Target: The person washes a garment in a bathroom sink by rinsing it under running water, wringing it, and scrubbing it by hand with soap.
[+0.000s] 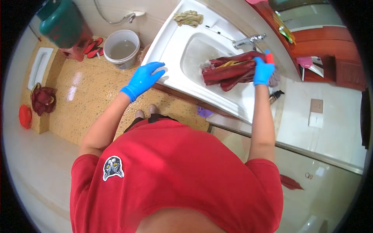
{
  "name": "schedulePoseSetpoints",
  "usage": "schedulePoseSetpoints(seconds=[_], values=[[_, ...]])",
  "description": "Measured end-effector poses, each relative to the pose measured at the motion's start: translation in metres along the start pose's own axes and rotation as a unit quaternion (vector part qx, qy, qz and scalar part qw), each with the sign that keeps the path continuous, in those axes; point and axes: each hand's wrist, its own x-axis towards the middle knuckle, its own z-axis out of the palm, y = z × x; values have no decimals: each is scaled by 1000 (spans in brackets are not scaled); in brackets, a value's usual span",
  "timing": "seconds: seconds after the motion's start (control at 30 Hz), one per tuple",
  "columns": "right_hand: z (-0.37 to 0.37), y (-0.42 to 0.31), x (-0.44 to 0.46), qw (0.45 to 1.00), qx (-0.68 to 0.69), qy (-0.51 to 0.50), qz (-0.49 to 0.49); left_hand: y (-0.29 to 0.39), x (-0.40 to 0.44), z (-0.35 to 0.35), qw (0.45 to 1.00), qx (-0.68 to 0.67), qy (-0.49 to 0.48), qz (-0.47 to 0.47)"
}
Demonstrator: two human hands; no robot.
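My left hand (pixel 143 79), in a blue glove, is over the near left edge of the white sink (pixel 168 50), fingers apart and holding nothing. My right hand (pixel 263 72), also gloved in blue, closes on the right end of a bunched, wet, dark red garment (pixel 233 72) with a yellowish strip in its folds. The garment lies across the basin, its left end in soapy water. An orange-red piece (pixel 269 58) shows by my right fingertips; its kind is unclear. Behind the garment is a chrome faucet (pixel 248 40).
A crumpled olive cloth (pixel 188 18) lies on the sink's far left corner. A dark bottle (pixel 276 96) lies right of the basin. On the pebbled floor stands a white bucket (pixel 121 48) of cloudy water, near a green gas cylinder (pixel 64 23) and red slippers (pixel 93 47).
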Motion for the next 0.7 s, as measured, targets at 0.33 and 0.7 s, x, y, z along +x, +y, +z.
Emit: schedulePoseSetpoints(seconds=[0.33,0.7], values=[[156,68,-133,845,-242,-458,131,1,-12,-23,992,63,90,-63],[178,103,-120,697,-457,-553,0,-4,-33,-19,974,79,175,-121]])
